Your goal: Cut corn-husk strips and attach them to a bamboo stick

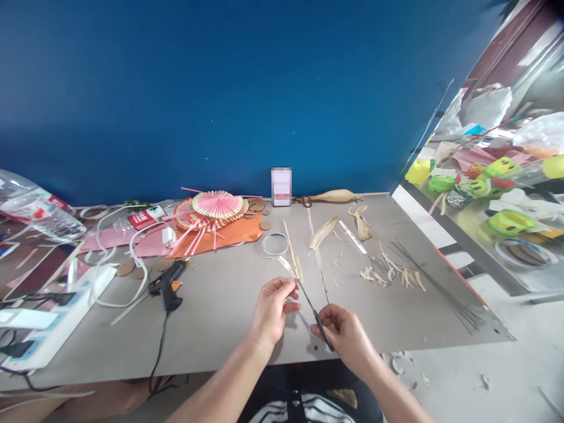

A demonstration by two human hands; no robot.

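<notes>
The left hand (277,305) is pinching a pale husk strip (288,268) over the counter (220,329); the right hand (341,329) is gripping a black-handled tool (325,333). Husk scraps (391,274) are suggesting partial progress; larger husk pieces (325,232) are seemingly awaiting trimming.

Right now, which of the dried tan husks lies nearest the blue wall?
The long tapered husk by the wall, right of the upright white-screened phone; the others lie nearer the right hand.
</notes>
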